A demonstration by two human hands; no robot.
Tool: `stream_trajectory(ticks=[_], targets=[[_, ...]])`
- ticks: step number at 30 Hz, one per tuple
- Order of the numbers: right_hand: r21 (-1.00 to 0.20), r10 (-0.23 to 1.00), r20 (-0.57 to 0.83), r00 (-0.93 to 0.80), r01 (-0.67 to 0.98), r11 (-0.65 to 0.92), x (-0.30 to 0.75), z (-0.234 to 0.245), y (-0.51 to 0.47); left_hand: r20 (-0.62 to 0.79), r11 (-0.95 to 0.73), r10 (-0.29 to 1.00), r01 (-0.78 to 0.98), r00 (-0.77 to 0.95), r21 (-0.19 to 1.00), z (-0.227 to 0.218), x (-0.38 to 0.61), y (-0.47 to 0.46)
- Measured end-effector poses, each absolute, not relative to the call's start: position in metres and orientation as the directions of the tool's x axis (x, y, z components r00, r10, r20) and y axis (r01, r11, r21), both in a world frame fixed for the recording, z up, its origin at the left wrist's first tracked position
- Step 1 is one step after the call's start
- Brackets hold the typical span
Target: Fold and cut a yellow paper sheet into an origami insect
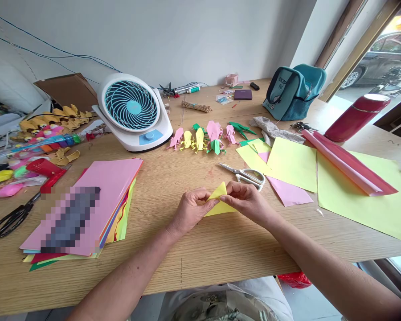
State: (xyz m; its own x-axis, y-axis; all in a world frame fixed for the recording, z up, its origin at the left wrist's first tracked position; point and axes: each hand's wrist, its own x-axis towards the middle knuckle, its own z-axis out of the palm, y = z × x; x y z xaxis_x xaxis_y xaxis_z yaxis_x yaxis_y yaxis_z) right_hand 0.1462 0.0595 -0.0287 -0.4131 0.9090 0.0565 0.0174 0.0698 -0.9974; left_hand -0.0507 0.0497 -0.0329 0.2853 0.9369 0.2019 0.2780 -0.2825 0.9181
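A small sheet of yellow paper [220, 208] is between my hands over the wooden table, with one corner folded up to a point. My left hand [194, 208] pinches its left side between thumb and fingers. On the other side, my right hand [249, 200] grips the paper the same way, the two thumbs close together. White-handled scissors [249, 174] lie just beyond my right hand. Farther back stand several folded paper figures: a pink one [214, 130], a yellow one [199, 138] and a green one [242, 129] among them.
Left of my hands lies a stack of coloured paper [110, 178] with a blurred-out object on it. A white fan [133, 111] stands behind. Yellow sheets [292, 162], a red roll of paper [347, 165], a red flask [357, 117] and a teal bag [290, 93] occupy the right.
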Motion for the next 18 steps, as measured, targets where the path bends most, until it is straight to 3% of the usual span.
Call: stream_trajectory(ticks=[5,10,14,18], targets=[[-0.993,0.921,0.069,-0.382,0.064,0.101,0.143,-0.034,0.059,0.253,-0.329,0.932,0.316,0.259,0.89,-0.029,-0.05,0.047],[-0.998,0.944,0.031,-0.33,-0.064,0.011,0.145,-0.023,0.06,0.273,-0.378,0.911,0.362,0.31,0.852,-0.027,-0.051,0.047],[-0.99,0.979,0.085,-0.185,-0.126,0.062,0.146,-0.014,0.06,0.234,-0.357,0.915,0.387,0.329,0.85,-0.03,-0.051,0.047],[-0.994,0.934,0.095,-0.344,-0.082,0.071,0.144,-0.015,0.058,0.213,-0.325,0.924,0.357,0.318,0.876,-0.033,-0.05,0.047]])
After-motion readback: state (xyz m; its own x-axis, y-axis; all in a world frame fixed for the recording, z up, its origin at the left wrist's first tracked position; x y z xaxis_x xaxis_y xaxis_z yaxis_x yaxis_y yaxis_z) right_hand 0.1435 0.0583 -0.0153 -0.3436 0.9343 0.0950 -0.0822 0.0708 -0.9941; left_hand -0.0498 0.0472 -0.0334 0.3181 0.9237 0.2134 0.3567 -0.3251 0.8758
